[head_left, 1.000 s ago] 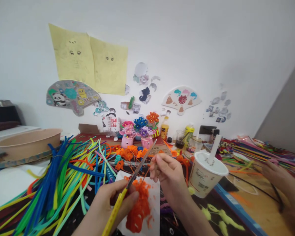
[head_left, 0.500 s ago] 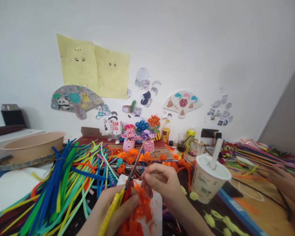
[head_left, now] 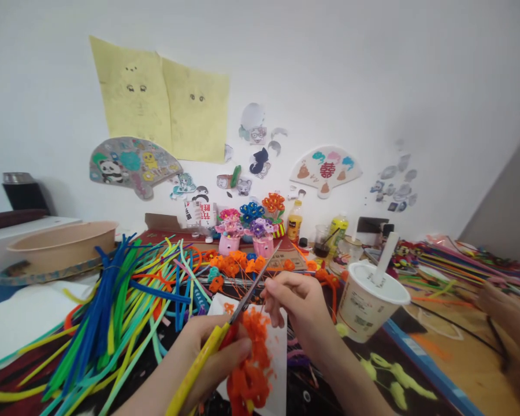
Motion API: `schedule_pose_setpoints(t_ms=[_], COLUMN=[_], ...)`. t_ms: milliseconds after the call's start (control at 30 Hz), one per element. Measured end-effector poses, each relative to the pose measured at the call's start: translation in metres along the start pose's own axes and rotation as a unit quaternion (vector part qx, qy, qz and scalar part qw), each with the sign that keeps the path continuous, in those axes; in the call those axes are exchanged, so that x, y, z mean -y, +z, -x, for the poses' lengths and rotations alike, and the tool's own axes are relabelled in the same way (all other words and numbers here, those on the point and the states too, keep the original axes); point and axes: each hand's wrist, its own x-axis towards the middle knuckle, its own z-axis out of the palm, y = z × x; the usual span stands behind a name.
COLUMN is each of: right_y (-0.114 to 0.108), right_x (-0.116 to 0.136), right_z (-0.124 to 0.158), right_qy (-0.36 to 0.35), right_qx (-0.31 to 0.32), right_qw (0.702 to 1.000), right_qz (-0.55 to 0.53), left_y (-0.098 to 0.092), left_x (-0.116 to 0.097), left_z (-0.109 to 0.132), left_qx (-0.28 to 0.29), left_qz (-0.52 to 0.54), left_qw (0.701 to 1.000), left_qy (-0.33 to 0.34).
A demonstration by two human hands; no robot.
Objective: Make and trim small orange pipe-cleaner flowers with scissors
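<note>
My left hand (head_left: 212, 352) is closed round the yellow handles of a pair of scissors (head_left: 253, 289), whose blades point up and to the right towards my right hand. My right hand (head_left: 299, 300) is closed in a pinch on a thin orange pipe-cleaner piece, just right of the blades. Below both hands, a heap of orange fluff trimmings (head_left: 251, 370) lies on a white sheet of paper (head_left: 279, 364).
A big spread of coloured pipe cleaners (head_left: 112, 300) lies to the left, with a tan bowl (head_left: 60, 242) behind it. A white paper cup with a straw (head_left: 368, 306) stands to the right. Small flower pots (head_left: 247, 231) stand at the wall. Another person's hand (head_left: 507, 312) works at far right.
My hands and the scissors shifted slightly left, then back right. The blades stay beside my pinched right fingers. The view has tilted a little.
</note>
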Motion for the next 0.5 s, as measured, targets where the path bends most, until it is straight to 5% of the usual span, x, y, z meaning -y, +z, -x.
schedule_pose_setpoints(t_ms=[267, 500], right_y=[-0.0002, -0.0011], right_x=[0.0041, 0.0052], right_z=[0.0016, 0.0001], right_qy=[-0.011, 0.03], right_qx=[-0.035, 0.045], right_qw=[0.999, 0.998], right_qz=[0.003, 0.013], left_y=[0.0028, 0.0004], left_x=[0.0049, 0.0011], left_z=[-0.0012, 0.0033], left_qx=[0.002, 0.012], left_qz=[0.005, 0.037], left_qw=[1.0, 0.999], left_qy=[0.005, -0.005])
